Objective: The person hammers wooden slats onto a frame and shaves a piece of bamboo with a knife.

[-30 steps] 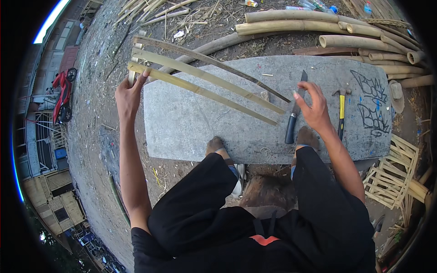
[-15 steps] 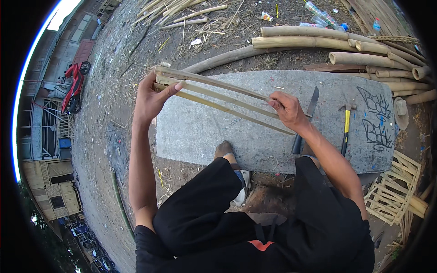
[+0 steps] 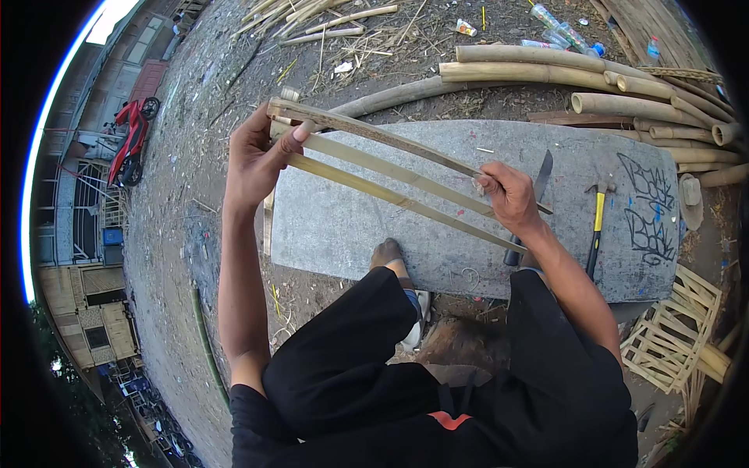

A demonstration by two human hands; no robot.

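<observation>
Several split bamboo strips slant across the front of me above a grey slab table. My left hand grips them together at their left ends, thumb on top. At the other side my right hand is closed round the upper strip close to its right end. From my left hand the strips fan apart; the lowest one passes below my right hand. A large knife lies on the slab behind my right hand, its dark handle partly covered. Farther right rests a hammer with a yellow and black handle.
Thick bamboo poles are heaped beyond the slab at the far right. A slatted bamboo frame leans by its right end. Plastic bottles and cut bamboo pieces litter the ground. A red motorbike stands far left.
The strips have spread farther apart, the lower one dropping. My right hand has shifted slightly right and down along the upper strip. My left hand keeps its grip.
</observation>
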